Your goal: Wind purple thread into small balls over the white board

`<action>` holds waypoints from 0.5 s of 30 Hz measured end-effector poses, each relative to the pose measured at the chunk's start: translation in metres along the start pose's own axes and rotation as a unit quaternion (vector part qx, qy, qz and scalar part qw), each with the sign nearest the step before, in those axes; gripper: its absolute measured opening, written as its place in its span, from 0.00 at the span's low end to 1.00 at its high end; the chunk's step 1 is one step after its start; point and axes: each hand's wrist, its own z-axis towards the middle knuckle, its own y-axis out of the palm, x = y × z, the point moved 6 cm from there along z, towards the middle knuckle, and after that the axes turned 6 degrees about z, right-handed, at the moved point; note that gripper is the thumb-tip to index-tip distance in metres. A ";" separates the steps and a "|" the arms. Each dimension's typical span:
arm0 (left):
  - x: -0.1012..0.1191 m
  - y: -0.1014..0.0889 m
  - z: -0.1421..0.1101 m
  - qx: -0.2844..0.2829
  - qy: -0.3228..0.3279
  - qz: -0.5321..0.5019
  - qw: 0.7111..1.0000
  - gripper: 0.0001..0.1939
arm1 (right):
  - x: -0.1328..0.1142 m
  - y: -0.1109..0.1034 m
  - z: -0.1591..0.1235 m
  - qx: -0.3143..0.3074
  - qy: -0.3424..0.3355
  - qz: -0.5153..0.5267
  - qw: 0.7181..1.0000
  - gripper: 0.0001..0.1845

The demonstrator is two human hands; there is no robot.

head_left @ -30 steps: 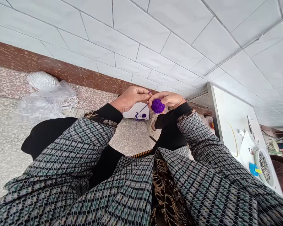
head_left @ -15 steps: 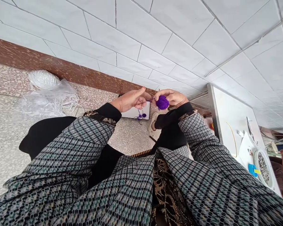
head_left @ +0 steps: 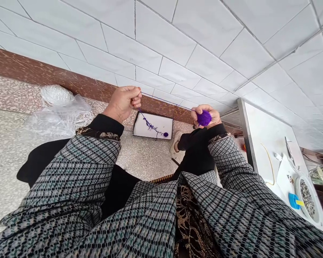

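Your left hand [head_left: 126, 102] pinches the purple strand [head_left: 176, 104], while your right hand [head_left: 214, 117] curls round the ball [head_left: 204, 118], its outer face showing. The strand looks taut, likely because you hold your hands well apart. Below your left hand, tangled yarn [head_left: 150, 125] slopes into the tray [head_left: 161, 123], near a small clump [head_left: 166, 134]; set there, the tray probably keeps slack off the floor [head_left: 145, 157]. No brand, label or writing is readable.
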 end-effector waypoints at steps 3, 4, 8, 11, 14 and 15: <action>-0.007 -0.020 0.006 0.088 -0.005 0.039 0.995 0.18 | -0.008 -0.003 -0.006 0.039 -0.012 -0.017 0.999 0.20; -0.011 -0.024 0.006 0.109 -0.014 0.079 0.991 0.16 | -0.009 -0.004 -0.006 0.052 -0.014 -0.025 0.998 0.20; -0.023 -0.014 0.006 0.065 -0.029 0.270 0.960 0.06 | 0.001 0.001 0.010 0.079 0.013 -0.040 0.996 0.22; -0.022 0.016 -0.002 -0.048 0.031 0.239 0.969 0.27 | 0.020 0.010 0.035 0.052 0.065 -0.029 0.996 0.21; -0.019 0.048 -0.015 -0.170 0.068 0.127 0.975 0.29 | 0.035 0.011 0.054 0.035 0.095 -0.015 0.995 0.20; -0.019 0.056 -0.018 -0.196 0.065 0.098 0.973 0.27 | 0.038 0.007 0.058 0.045 0.099 -0.011 0.994 0.21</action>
